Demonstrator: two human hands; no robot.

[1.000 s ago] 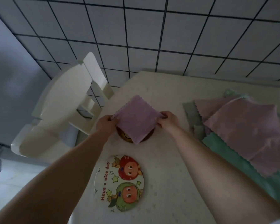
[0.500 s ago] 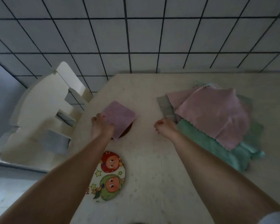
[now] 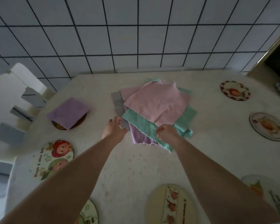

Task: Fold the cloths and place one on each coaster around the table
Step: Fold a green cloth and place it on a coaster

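Left hand (image 3: 114, 129) had loose, empty fingers at the near-left edge of the loose pile of scalloped microfibre cloths (image 3: 153, 109). Right hand (image 3: 166, 131) looked fisted at the teal cloth (image 3: 145, 130)'s near edge; grip unclear. Pile lay straight ahead, both hands about equally near. A second back both held the folded purple cloth (image 3: 68, 113); it now covered the far-left round coaster (image 3: 81, 121).

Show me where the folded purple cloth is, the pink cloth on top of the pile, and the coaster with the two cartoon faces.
folded purple cloth (image 3: 68, 112), head view, middle of its top face.
pink cloth (image 3: 157, 102), head view, centre of the top sheet of the pile.
cartoon-face coaster (image 3: 52, 159), head view, between the two faces.
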